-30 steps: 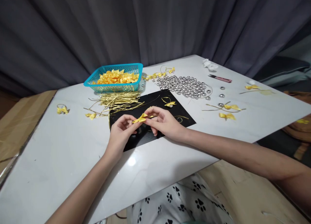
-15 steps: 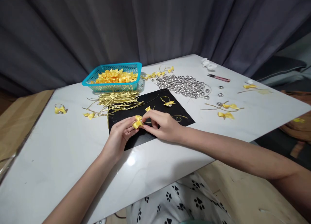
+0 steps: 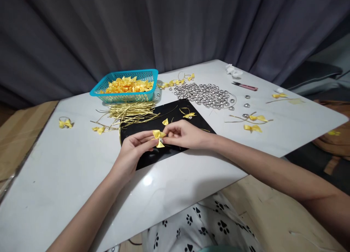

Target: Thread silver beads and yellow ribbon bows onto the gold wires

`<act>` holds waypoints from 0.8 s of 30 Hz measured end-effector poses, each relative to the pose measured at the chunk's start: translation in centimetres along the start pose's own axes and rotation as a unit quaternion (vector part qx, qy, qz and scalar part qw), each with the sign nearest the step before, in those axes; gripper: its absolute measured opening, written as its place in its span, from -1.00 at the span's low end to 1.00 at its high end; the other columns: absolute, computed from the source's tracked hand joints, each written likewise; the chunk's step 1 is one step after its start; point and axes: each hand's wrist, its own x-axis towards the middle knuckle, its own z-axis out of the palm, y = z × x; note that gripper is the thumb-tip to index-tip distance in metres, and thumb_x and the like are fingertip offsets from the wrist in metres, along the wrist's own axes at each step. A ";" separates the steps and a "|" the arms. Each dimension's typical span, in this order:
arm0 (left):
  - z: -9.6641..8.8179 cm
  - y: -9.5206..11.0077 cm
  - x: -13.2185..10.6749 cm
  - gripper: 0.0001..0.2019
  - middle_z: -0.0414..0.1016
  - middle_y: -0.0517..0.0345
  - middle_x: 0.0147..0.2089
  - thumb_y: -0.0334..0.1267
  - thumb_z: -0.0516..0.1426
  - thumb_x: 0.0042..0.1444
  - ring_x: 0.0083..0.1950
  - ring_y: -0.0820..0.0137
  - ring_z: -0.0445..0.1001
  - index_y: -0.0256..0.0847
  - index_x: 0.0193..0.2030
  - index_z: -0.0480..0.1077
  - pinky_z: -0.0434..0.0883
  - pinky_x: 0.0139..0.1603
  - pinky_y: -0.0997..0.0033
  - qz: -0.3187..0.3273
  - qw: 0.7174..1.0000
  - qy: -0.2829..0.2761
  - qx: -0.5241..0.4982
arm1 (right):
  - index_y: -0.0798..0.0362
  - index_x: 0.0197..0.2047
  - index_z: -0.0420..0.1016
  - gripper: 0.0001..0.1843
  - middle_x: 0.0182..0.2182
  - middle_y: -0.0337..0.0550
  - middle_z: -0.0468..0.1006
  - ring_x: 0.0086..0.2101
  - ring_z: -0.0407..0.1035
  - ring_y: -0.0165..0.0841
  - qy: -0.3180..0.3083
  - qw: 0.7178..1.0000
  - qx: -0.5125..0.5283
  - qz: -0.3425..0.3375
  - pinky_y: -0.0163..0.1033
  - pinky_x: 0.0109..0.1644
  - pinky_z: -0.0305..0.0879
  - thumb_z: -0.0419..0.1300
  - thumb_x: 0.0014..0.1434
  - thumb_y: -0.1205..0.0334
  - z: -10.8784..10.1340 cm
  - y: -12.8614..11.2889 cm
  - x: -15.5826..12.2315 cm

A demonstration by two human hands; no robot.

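Observation:
Over the black mat [image 3: 147,158], my left hand [image 3: 133,144] pinches a yellow ribbon bow [image 3: 158,134] between thumb and fingers. A shiny silver bead [image 3: 160,139] sits at the middle of the bow. My right hand [image 3: 184,134] is closed from the other side, its thumb and fingertips at the bead. Whether a gold wire is also between those fingertips I cannot tell. Just behind my hands lie a loose yellow bow [image 3: 165,121] and a bow with a bead and looped wire [image 3: 189,115], both on the mat.
A teal basket [image 3: 94,90] of yellow bows stands at the back left, with a pile of gold twist ties [image 3: 131,111] before it. Silver beads [image 3: 205,95] are heaped behind the mat. Pink-handled snips [image 3: 244,86] and more bows [image 3: 253,128] lie right; a finished-looking bow [image 3: 65,123] lies left.
The bow has turned in my left fingers, and its bead now shows more plainly. My left thumb has come over its front. My right hand has shifted slightly up and its fingers are closer together.

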 end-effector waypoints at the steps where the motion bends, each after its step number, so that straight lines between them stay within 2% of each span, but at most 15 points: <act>1: 0.0 0.0 0.0 -0.72 0.58 0.07 -0.31 -0.32 0.36 -0.27 -0.40 0.52 0.46 -0.25 -0.32 0.55 0.35 -0.42 0.65 0.008 1.000 0.004 0.009 | 0.24 -0.40 0.38 -0.80 -0.67 -0.38 0.08 -0.62 -0.05 -0.61 -0.003 1.000 -0.021 -0.007 -0.45 -0.58 -0.13 0.18 0.09 0.23 -0.5 -0.2 -0.1; 4: 0.0 -0.1 0.0 -0.74 0.58 0.08 -0.33 -0.36 0.36 -0.29 -0.37 0.48 0.48 -0.26 -0.36 0.54 0.39 -0.37 0.60 0.029 0.999 0.018 0.039 | 0.24 -0.45 0.38 -0.80 -0.68 -0.40 0.00 -0.63 -0.14 -0.62 -0.021 0.997 -0.069 -0.019 -0.42 -0.57 -0.19 0.18 0.09 0.25 -2.4 -1.2 -0.5; 8: 0.3 -0.3 0.1 -0.77 0.58 0.06 -0.34 -0.37 0.34 -0.27 -0.38 0.44 0.49 -0.28 -0.36 0.54 0.40 -0.34 0.52 0.018 0.996 0.004 0.083 | 0.23 -0.43 0.37 -0.82 -0.66 -0.34 0.12 -0.62 -0.09 -0.61 -0.019 0.996 -0.080 -0.042 -0.41 -0.57 -0.16 0.13 0.13 0.27 -4.4 -2.7 -1.1; 10: 0.5 -0.3 -0.1 -0.79 0.57 0.06 -0.38 -0.37 0.33 -0.25 -0.43 0.46 0.46 -0.29 -0.37 0.53 0.37 -0.39 0.54 -0.002 0.994 -0.032 0.103 | 0.22 -0.39 0.38 -0.83 -0.62 -0.30 0.22 -0.61 -0.03 -0.60 0.011 0.994 -0.085 -0.068 -0.41 -0.56 -0.11 0.12 0.14 0.27 -4.7 -2.9 -1.3; 12: 0.7 -0.2 -0.4 -0.81 0.55 0.08 -0.41 -0.35 0.32 -0.22 -0.46 0.49 0.44 -0.29 -0.37 0.53 0.34 -0.43 0.56 -0.027 0.990 -0.073 0.116 | 0.22 -0.39 0.38 -0.82 -0.61 -0.29 0.23 -0.59 0.00 -0.60 0.049 0.990 -0.096 -0.095 -0.42 -0.55 -0.08 0.11 0.16 0.27 -4.6 -2.8 -1.2; 15: 1.0 0.2 -1.0 -0.80 0.55 0.07 -0.38 -0.31 0.31 -0.17 -0.44 0.51 0.43 -0.30 -0.35 0.51 0.32 -0.42 0.59 -0.055 0.986 -0.105 0.118 | 0.23 -0.42 0.37 -0.81 -0.66 -0.36 0.08 -0.61 -0.08 -0.60 0.092 0.981 -0.110 -0.130 -0.42 -0.56 -0.12 0.12 0.16 0.28 -4.3 -2.3 -1.0; 17: 1.1 0.4 -1.4 -0.78 0.54 0.11 -0.39 -0.30 0.30 -0.13 -0.43 0.54 0.43 -0.31 -0.30 0.49 0.33 -0.39 0.61 -0.048 0.987 -0.113 0.103 | 0.24 -0.43 0.38 -0.82 -0.68 -0.39 0.02 -0.62 -0.13 -0.61 0.110 0.979 -0.097 -0.143 -0.41 -0.57 -0.15 0.14 0.15 0.30 -4.2 -2.0 -0.9; 19: 1.0 0.5 -1.4 -0.69 0.51 0.19 -0.44 -0.31 0.30 -0.12 -0.44 0.56 0.42 -0.27 -0.19 0.43 0.33 -0.37 0.62 -0.024 0.990 -0.111 0.081 | 0.24 -0.45 0.37 -0.83 -0.66 -0.36 0.10 -0.61 -0.04 -0.60 0.118 0.982 -0.050 -0.137 -0.42 -0.54 -0.08 0.16 0.12 0.31 -4.3 -2.0 -0.7; 21: 0.9 0.3 -1.3 -0.60 0.50 0.24 -0.45 -0.32 0.30 -0.12 -0.44 0.55 0.42 -0.22 -0.10 0.35 0.34 -0.37 0.61 -0.003 0.991 -0.112 0.067 | 0.23 -0.47 0.34 -0.84 -0.60 -0.28 0.24 -0.54 0.12 -0.58 0.118 0.986 0.044 -0.110 -0.44 -0.45 0.06 0.15 0.12 0.35 -4.4 -2.1 -0.7; 22: 0.9 0.2 -1.2 -0.58 0.51 0.23 -0.44 -0.31 0.30 -0.12 -0.44 0.54 0.43 -0.21 -0.09 0.32 0.34 -0.38 0.61 0.001 0.991 -0.116 0.064 | 0.21 -0.48 0.31 -0.83 -0.58 -0.27 0.25 -0.51 0.16 -0.57 0.116 0.983 0.108 -0.087 -0.44 -0.39 0.13 0.12 0.14 0.37 -4.5 -2.2 -0.7; 24: 0.8 0.0 -1.1 -0.64 0.52 0.20 -0.44 -0.30 0.29 -0.10 -0.44 0.53 0.43 -0.23 -0.14 0.34 0.33 -0.38 0.60 0.000 0.991 -0.121 0.064 | 0.18 -0.49 0.25 -0.80 -0.65 -0.33 0.12 -0.57 0.11 -0.58 0.109 0.963 0.246 -0.023 -0.44 -0.40 0.17 0.05 0.18 0.39 -4.7 -2.4 -0.7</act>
